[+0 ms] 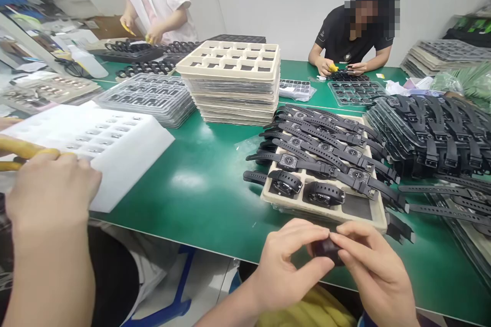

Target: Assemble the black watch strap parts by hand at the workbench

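Just in front of the table edge, my left hand [291, 260] and my right hand [378, 268] both grip a small black watch [326, 249] between thumbs and fingers. The fingers cover much of it, so its face and strap ends are hidden. Right behind it lies a beige moulded tray [322, 210] of black smartwatches. Two watches with looped straps, one of them a looped watch [324, 194], sit in its front row, beside a bare compartment [356, 208]. Further back in the tray, several watches [326, 148] lie face down with straps stretched out.
Stacked beige trays [232, 97] stand mid-table. Trays with hanging watch straps [433, 127] crowd the right. At left, a co-worker's hand [53, 184] holds a yellow tool over a white foam block [130, 163]. Across the table, two people handle parts near a clear tray [356, 93].
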Action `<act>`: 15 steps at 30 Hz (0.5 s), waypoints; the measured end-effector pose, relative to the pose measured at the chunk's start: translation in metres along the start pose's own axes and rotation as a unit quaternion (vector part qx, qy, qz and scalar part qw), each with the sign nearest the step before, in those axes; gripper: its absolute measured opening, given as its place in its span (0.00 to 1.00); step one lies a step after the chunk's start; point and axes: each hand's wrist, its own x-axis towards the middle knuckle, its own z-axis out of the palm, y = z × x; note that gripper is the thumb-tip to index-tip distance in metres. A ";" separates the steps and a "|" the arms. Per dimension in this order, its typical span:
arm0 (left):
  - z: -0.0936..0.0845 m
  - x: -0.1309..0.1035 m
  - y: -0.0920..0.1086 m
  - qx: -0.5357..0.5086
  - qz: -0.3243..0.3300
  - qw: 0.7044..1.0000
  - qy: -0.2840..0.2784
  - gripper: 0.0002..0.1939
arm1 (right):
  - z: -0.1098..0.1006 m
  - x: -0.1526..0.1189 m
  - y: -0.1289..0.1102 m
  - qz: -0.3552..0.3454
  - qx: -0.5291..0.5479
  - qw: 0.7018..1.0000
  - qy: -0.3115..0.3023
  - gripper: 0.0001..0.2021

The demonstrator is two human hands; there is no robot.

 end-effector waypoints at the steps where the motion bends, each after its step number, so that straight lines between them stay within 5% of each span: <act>1: 0.001 -0.001 0.001 -0.022 -0.019 1.000 0.004 0.25 | 0.001 -0.002 0.000 0.014 0.008 1.000 0.008 0.18; 4: 0.003 -0.003 0.003 -0.068 -0.067 0.995 0.036 0.21 | 0.001 -0.005 -0.001 0.051 0.044 0.997 0.026 0.15; 7: 0.004 0.000 0.005 -0.032 -0.036 0.998 0.042 0.12 | -0.001 -0.002 0.000 0.047 0.075 0.996 0.008 0.12; 11: -0.002 0.005 0.006 0.011 0.015 1.000 0.017 0.13 | -0.002 0.001 0.002 0.027 0.085 0.996 -0.015 0.13; 15: -0.004 0.001 0.001 -0.007 -0.020 1.000 0.019 0.09 | 0.010 -0.006 0.000 -0.002 0.031 0.999 -0.024 0.14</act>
